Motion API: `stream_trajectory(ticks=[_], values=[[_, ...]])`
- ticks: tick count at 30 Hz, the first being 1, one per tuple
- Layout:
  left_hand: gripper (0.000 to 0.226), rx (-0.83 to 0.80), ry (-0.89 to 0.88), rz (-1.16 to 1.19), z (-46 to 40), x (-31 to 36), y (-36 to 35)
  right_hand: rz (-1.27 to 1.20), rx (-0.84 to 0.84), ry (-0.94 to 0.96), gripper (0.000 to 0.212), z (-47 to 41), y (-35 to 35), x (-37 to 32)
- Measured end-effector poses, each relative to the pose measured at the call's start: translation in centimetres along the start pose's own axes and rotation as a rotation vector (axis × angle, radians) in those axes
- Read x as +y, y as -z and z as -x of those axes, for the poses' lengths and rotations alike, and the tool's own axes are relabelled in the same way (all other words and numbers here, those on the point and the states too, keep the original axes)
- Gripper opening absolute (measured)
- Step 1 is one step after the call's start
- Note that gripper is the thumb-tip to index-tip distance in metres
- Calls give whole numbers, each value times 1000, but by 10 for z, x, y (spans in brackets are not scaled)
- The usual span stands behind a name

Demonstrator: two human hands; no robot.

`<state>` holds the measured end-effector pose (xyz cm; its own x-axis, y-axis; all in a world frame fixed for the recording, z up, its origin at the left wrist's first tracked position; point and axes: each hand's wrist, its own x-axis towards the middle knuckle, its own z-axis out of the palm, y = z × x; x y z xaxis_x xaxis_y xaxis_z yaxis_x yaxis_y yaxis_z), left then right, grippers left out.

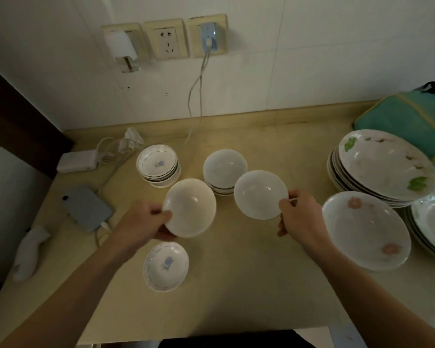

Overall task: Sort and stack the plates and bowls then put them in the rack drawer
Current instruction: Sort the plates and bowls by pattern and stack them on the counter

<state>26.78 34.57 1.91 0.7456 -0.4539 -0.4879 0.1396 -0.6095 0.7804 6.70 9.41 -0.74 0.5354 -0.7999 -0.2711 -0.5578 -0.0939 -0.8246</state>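
Gripping 1 plain white bowl (190, 208) in left hand (146, 222), right hand (300, 217) pinching another bowl (260, 194), above countertop (249, 285)

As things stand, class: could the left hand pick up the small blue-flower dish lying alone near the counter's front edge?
Probably not yet: the left hand already grips a plain white bowl. The blue-flower dish lies uncovered just below it.

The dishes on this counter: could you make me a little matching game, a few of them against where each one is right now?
Things:
1. plain white bowl
2. lone blue-flower dish
3. pink-flower plate
4. green-leaf plate

Places:
A. on top of the plate stack, far right
B. held in the left hand
C. lying singly, just right of the right hand
D. on the counter below the left hand

Pairs: 1-B, 2-D, 3-C, 4-A
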Motion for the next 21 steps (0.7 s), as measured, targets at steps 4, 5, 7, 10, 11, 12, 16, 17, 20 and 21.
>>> stream_trajectory(ticks=[4, 5, 7, 10, 11, 12, 16, 17, 20, 21], values=[[9, 99, 49, 153, -25, 9, 16, 3, -60, -16, 15, 9, -12, 7], [7, 91, 72, 174, -30, 10, 15, 4, -72, -24, 14, 12, -15, 9], [7, 76, 112, 181, -38, 12, 11, 8, -89, -42, 13, 15, -20, 13], [8, 90, 121, 132, -44, 12, 5, -3, -102, -49, 12, 19, -25, 19], [8, 102, 112, 109, -46, 11, 4, -8, -104, -52, 11, 20, -25, 21], [9, 115, 99, 84, -48, 11, 2, -11, -105, -56, 10, 21, -26, 22], [21, 148, 39, -47, -51, 10, -1, -26, -118, -68, 11, 25, -28, 26], [22, 152, 31, -67, -52, 9, -1, -30, -120, -69, 11, 25, -29, 26], [22, 165, 20, -107, -52, 5, -3, -34, -121, -68, 11, 26, -31, 27], [22, 170, 17, -113, -51, 4, -4, -35, -122, -68, 11, 26, -31, 28]])
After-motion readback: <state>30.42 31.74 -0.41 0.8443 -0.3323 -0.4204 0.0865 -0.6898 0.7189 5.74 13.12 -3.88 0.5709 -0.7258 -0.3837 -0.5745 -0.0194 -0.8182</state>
